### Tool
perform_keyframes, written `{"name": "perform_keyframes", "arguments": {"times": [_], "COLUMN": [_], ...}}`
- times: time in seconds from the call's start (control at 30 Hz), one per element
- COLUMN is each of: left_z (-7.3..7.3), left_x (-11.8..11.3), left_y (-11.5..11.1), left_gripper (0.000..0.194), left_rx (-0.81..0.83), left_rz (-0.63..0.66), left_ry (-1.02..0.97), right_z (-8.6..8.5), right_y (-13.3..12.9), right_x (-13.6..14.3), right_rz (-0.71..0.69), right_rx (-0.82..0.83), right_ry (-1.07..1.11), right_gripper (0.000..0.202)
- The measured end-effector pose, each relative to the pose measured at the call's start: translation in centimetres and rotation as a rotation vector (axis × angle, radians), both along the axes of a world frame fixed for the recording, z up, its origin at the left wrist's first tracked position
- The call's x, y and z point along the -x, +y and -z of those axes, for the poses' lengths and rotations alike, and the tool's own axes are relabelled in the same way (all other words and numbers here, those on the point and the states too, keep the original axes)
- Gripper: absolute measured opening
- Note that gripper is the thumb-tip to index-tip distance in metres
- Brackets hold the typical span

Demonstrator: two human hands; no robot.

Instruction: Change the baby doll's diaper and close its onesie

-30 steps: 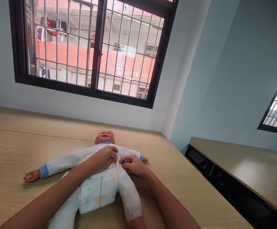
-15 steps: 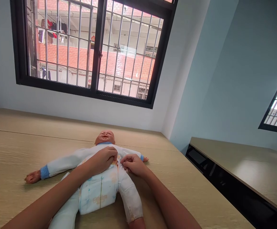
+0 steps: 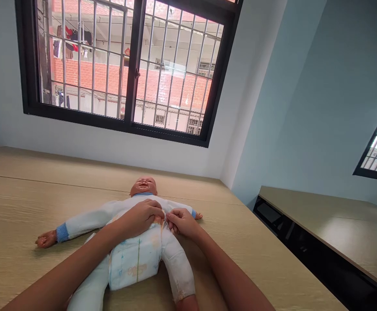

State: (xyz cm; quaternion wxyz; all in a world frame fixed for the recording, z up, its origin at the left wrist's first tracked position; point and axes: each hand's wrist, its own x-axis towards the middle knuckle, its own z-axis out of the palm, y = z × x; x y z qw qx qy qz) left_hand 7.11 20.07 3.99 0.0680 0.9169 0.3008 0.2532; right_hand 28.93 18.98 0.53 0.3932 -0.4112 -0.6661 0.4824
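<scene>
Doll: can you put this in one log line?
doll: face up on table | diaper: over belly | left hand: at diaper top | right hand: pinched at diaper edge

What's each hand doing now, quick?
Left hand: fingers curled at the diaper's upper edge; grip cannot be told.
Right hand: closed, fingertips pinching the diaper's side edge.

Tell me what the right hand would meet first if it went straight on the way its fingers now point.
The right hand would probably meet the diaper first, at the waist edge just ahead of it; the left hand lies close beyond, though depth is unclear.
</scene>
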Motion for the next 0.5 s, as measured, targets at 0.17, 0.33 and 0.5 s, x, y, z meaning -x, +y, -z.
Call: {"name": "perform_keyframes", "arguments": {"times": [0.17,0.33,0.5], "left_z": [-0.24,-0.36,-0.52], "left_x": [0.03,0.05,0.15], "left_y": [-0.53,-0.66,-1.06], "left_gripper": [0.04,0.042,0.04], "left_rx": [0.001,0.001,-0.042], "left_rz": [-0.006,-0.018,0.001], "left_ry": [0.012,0.033,0.051], "right_z": [-0.02,-0.11,-0.26], "right_y": [-0.11,0.12,0.39], "right_x": [0.52,0.79,0.63], "right_rz": [0.045,0.089,0.086], "right_rx": [0.024,0.104,0.126], "right_ry": [-0.026,-0.02,-0.013], "right_gripper": [0.028,0.021,0.019]}}
